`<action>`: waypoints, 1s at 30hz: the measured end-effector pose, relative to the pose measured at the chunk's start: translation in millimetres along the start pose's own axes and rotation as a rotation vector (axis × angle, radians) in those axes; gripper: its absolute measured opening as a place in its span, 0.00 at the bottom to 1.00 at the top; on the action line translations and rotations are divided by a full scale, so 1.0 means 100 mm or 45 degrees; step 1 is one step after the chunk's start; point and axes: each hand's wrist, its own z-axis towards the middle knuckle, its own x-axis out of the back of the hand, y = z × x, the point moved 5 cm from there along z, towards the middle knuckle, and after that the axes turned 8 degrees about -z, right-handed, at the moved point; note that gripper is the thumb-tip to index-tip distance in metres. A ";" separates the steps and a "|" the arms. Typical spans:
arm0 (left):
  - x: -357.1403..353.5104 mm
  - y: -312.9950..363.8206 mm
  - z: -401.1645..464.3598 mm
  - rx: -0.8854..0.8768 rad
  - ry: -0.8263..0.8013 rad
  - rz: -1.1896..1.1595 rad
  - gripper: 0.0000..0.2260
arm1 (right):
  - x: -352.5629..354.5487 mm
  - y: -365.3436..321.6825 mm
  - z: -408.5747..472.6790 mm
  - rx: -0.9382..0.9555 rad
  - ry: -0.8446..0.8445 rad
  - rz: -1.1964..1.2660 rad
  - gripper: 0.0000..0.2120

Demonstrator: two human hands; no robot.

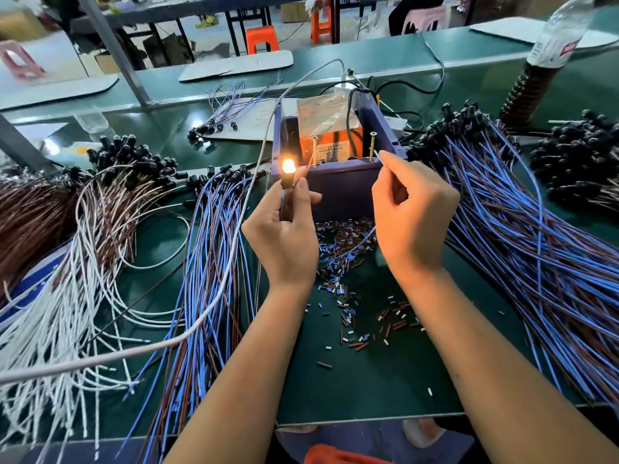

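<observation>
Lamp test, one unit in hand. The left hand point(284, 242) has a closed grip on the lamp point(287, 169), fingers curled round its black body, just left of the box point(345, 192). The lamp glows orange. One lead runs from it towards the left screw point(315, 152) on the box's front edge and appears to touch it. The right hand point(412, 212) pinches the blue lead point(379, 155) between thumb and forefinger, with the tip at the right screw point(371, 145). That contact is too small to confirm, but the glow suggests the circuit is made. Judgement: this unit passes. What is left for it is to lift both leads off and lay it with a bundle. Which stock is already checked cannot be told. The left bundle point(214, 246) and right bundle point(536, 236), both blue-brown, flank the hands on the worktop point(385, 390), and the white bundle point(67, 313) lies far left. Offcuts point(351, 296) litter the space between the forearms. With heaps this large, the batch is probably far from finished.
</observation>
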 end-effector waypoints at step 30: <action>-0.63 0.61 -0.20 0.292 -0.490 -0.439 0.14 | 0.49 0.52 -0.02 -0.687 -0.062 0.215 0.16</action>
